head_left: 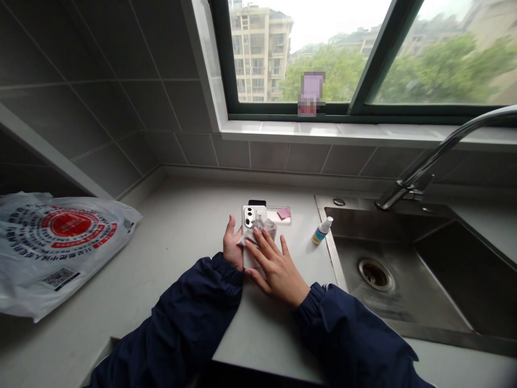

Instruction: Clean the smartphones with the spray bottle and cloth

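A white smartphone (246,262) with its camera side up is held at its left edge by my left hand (232,247). The thumb sticks up, and the other fingers are hidden by the phone. My right hand (280,269) holds a crumpled grey cloth (267,225) against the phone's back, its fingers laid out over it. Just behind the phone are a clear phone case (274,216) with a pink piece of paper or cloth (284,214) on it, and a small black flat item (257,203). A small spray bottle (322,230) stands to the right.
A steel sink (351,291) with a tall faucet (440,153) takes up the right side. On the left, a printed white plastic bag (64,242) lies on the pale counter (181,231). A window with a white sill (278,131) is behind, above a tiled wall.
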The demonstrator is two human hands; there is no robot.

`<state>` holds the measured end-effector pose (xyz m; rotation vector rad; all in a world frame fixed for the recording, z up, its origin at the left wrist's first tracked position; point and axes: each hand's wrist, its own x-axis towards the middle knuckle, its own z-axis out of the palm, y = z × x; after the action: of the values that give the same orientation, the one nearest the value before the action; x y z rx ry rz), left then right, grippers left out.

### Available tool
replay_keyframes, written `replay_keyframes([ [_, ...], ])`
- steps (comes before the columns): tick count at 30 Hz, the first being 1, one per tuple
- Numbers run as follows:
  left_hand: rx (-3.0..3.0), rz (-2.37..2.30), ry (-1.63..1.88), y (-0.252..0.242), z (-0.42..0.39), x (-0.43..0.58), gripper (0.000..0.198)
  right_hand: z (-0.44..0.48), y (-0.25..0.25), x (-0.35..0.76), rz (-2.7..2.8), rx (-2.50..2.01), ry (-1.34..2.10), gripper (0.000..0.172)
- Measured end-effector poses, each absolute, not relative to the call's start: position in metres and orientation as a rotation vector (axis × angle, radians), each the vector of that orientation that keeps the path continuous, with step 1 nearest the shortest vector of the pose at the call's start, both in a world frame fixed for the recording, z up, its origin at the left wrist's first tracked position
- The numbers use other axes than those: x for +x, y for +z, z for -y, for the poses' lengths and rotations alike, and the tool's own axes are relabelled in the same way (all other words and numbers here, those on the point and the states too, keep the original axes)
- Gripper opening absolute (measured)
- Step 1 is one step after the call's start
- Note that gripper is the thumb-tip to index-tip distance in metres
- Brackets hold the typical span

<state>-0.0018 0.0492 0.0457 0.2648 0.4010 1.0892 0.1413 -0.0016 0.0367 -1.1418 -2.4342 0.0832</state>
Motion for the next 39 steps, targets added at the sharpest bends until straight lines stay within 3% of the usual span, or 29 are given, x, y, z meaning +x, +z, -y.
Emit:
replay_keyframes([
  [12, 0.256, -0.422, 1.130, 0.050, -0.064, -0.023, 0.094, 0.006, 0.045, 0.143, 2.522, -0.943, 0.207, 0.052],
  [19, 0.237, -0.457, 1.287, 0.049, -0.067, -0.024, 0.087, 0.006, 0.044, 0.142, 2.438, -0.977, 0.185, 0.043],
  [26, 0.232, -0.421, 1.194, 0.044, -0.063, -0.020, 0.091, 0.007, 0.042, 0.141, 2.511, -0.952, 0.197, 0.054],
  [31, 0.274, -0.385, 1.116, 0.045, -0.057, -0.018, 0.098, 0.007, 0.041, 0.140, 2.524, -0.945, 0.162, 0.053],
  [39, 0.281, -0.337, 1.054, 0.054, -0.041, 0.002, 0.093, 0.003, 0.041, 0.141, 2.442, -1.090, 0.079, 0.058],
])
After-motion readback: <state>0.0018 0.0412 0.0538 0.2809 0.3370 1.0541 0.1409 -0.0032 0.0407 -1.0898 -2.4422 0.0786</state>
